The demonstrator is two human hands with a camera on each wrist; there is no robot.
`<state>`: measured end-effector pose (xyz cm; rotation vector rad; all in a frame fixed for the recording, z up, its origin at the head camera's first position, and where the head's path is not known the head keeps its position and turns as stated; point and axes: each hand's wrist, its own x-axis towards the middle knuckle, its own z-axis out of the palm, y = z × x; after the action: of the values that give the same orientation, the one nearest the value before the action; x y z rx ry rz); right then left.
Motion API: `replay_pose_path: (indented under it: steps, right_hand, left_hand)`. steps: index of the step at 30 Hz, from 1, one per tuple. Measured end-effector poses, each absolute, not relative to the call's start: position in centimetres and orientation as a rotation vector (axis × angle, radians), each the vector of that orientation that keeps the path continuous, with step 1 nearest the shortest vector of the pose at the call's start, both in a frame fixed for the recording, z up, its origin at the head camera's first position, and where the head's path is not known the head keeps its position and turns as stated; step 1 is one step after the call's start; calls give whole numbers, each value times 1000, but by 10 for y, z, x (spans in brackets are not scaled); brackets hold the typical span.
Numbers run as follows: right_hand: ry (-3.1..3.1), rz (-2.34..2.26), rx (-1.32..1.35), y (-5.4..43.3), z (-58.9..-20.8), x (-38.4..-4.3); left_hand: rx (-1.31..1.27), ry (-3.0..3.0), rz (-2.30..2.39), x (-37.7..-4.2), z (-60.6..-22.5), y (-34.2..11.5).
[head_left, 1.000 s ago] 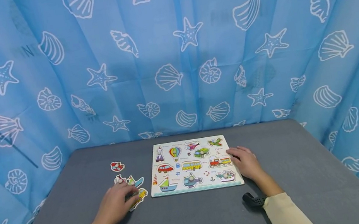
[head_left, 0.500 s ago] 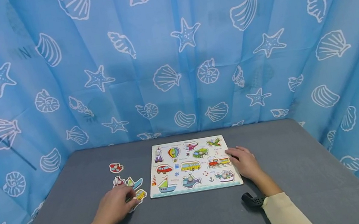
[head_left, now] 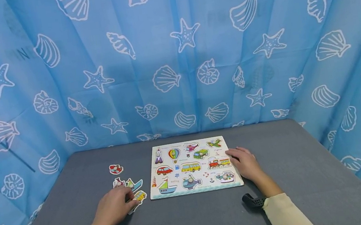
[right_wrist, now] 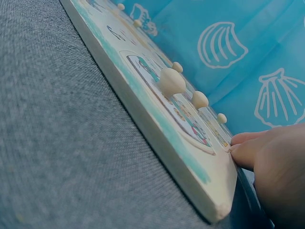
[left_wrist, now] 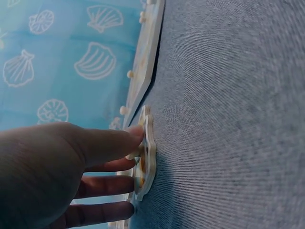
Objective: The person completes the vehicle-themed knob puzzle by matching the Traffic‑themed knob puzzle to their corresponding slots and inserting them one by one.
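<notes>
One bus piece (head_left: 140, 196): knob (left_wrist: 136, 153), pinched by left fingers (left_wrist: 108, 186), visible only from left wrist; right fingers (head_left: 235, 153) loosely touch board (head_left: 177, 171).

1. The worktop (head_left: 190, 221) is grey, its surface woven.
2. A puzzle board (head_left: 193, 191) lies flat toward the far edge.
3. Left of the board lie a red piece (head_left: 116, 169), a sailboat piece (head_left: 136, 184) and a partly hidden piece (head_left: 118, 182).
4. Whether the bus piece (head_left: 140, 196) at the left hand (head_left: 113, 205) touches the surface is unclear.
</notes>
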<state>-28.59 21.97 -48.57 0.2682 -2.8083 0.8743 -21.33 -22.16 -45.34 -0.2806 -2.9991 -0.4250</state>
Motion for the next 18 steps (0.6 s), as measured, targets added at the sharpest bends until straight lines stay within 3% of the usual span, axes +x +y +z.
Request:
replay_pose_path:
  steps: [18]
  right_hand:
    - [-2829,880,238,220,-486,-287]
  left_hand:
    - [-231,-3038,-467,-215,-452,-220]
